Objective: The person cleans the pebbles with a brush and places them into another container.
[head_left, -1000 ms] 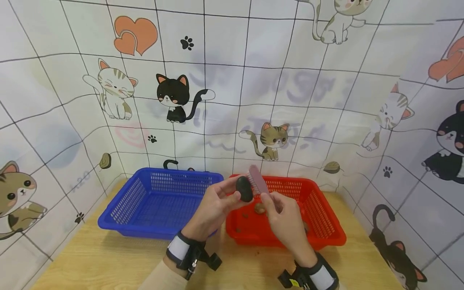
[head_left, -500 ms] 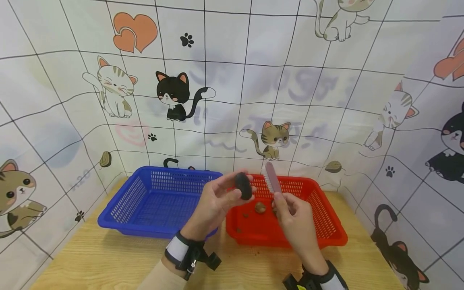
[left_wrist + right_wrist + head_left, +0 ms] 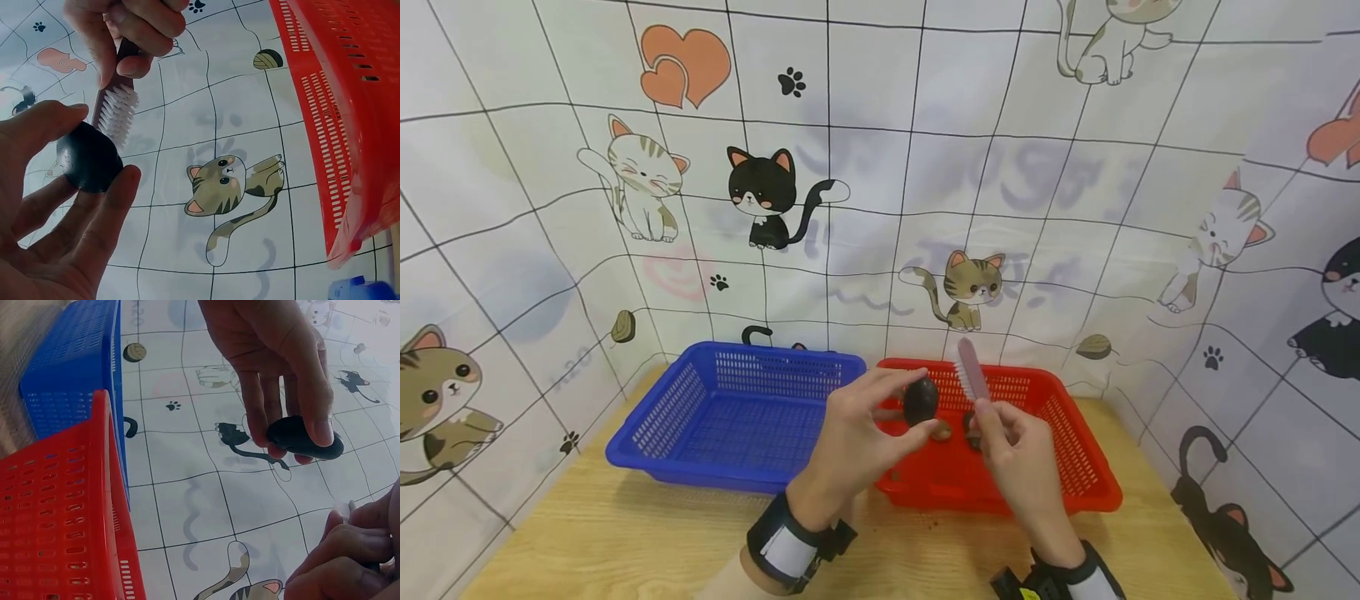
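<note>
Head view: left hand (image 3: 853, 427) pinches dark stone (image 3: 921, 402), right hand (image 3: 1021, 458) brush (image 3: 972, 371); wall lettering (image 3: 1047, 183) blurred.

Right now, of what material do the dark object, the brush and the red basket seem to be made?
The dark object is probably smooth stone, though plastic is possible: nearly black, rounded, softly shiny. The brush seems plastic: an evenly coloured, dull pink handle, with white bristles, probably synthetic. The red basket looks like moulded plastic, slightly glossy, with regular slots.
</note>
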A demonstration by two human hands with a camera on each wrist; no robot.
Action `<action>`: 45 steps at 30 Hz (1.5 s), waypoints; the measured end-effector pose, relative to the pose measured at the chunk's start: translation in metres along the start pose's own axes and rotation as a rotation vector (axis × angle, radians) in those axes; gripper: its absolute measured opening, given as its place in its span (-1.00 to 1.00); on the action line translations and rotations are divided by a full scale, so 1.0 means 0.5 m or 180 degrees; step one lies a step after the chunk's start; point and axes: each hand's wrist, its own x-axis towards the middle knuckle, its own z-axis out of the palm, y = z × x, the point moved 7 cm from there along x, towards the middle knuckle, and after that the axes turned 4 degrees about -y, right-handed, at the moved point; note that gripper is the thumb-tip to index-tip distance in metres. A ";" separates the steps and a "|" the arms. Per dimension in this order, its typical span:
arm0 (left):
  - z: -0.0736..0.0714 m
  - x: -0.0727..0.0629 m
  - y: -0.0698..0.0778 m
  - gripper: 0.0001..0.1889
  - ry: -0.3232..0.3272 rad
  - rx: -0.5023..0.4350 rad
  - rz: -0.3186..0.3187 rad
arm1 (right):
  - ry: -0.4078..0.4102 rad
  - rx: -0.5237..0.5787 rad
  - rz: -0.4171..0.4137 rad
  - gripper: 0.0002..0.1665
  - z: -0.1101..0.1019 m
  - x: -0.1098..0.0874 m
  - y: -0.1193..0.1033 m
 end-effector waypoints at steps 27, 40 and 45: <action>-0.101 0.032 -0.083 -0.39 -0.0442 0.1266 -0.0592 | 0.0049 -0.0030 0.0085 -0.62 -0.027 0.006 0.002; -0.240 0.041 -0.228 -0.44 -0.0848 0.1938 -0.1320 | 0.0046 0.0000 0.0283 -0.55 -0.029 0.007 0.009; -0.284 0.037 -0.288 -0.49 -0.1101 0.2176 -0.1597 | 0.0042 0.0019 0.0272 -0.53 -0.029 0.007 0.008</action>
